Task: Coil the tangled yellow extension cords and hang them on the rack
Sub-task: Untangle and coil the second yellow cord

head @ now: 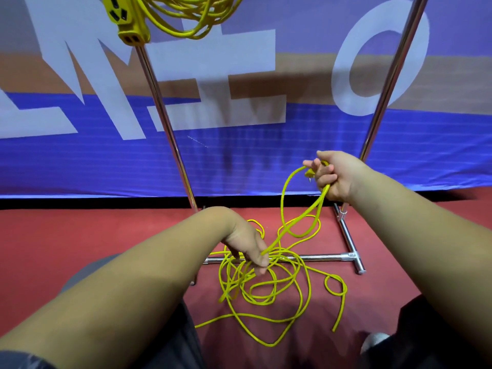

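Red floor [80, 235], tangled cord [266, 288] gripped by both hands, rack [165, 121] holding coiled cord [186, 20]

A tangled yellow cord [266, 283] lies in loose, overlapping loops on the floor at the foot of the rack [290, 258], some loops crossing the rack's base bar. One strand rises from the tangle, ending in a plug beside the rack's right post. A coiled yellow cord [186, 14] with a multi-outlet block hangs at the rack's top.
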`<state>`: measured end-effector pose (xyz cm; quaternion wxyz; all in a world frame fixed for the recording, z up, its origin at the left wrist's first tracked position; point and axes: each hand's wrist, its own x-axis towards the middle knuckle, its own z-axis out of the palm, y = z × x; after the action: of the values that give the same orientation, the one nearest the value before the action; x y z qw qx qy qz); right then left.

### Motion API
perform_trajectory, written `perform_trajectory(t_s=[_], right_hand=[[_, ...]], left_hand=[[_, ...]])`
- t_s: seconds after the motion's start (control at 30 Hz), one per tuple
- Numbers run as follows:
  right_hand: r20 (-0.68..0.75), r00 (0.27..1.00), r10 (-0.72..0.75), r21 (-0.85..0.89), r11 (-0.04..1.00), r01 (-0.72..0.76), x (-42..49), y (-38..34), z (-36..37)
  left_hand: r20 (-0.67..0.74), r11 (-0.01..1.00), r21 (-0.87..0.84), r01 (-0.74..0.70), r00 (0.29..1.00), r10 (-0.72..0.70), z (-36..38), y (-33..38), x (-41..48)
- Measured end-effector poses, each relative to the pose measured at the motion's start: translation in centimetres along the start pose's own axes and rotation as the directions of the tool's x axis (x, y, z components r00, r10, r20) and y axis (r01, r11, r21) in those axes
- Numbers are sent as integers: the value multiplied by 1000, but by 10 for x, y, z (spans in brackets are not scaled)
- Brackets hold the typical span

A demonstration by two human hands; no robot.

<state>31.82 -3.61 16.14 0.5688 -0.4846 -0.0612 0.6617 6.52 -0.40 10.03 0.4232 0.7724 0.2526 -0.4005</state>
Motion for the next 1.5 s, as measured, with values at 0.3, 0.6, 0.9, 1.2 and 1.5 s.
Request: perform_trajectory(t_s=[0.3,0.6,0.9,1.2,1.5], right_hand=[[293,956,-26,121,993,-10,-32,-22,10],[365,928,-74,169,986,12,-39,-32,3],[309,911,-274,-530,746,404,-42,-32,1],[348,915,-204,-768,498,403,-29,4,12],[304,942,-144,-674,666,319,-19,41,20]], left_hand=[[-169,978,119,173,974,-151,14,-24,30],[-132,940,197,280,957,-257,43,-48,50],[-574,948,-315,32,789,-218,-27,-30,0],[-738,354,-673,-649,566,-367,-74,42,-52],[-630,-452,-532,-716,691,-353,-94,47,-64]])
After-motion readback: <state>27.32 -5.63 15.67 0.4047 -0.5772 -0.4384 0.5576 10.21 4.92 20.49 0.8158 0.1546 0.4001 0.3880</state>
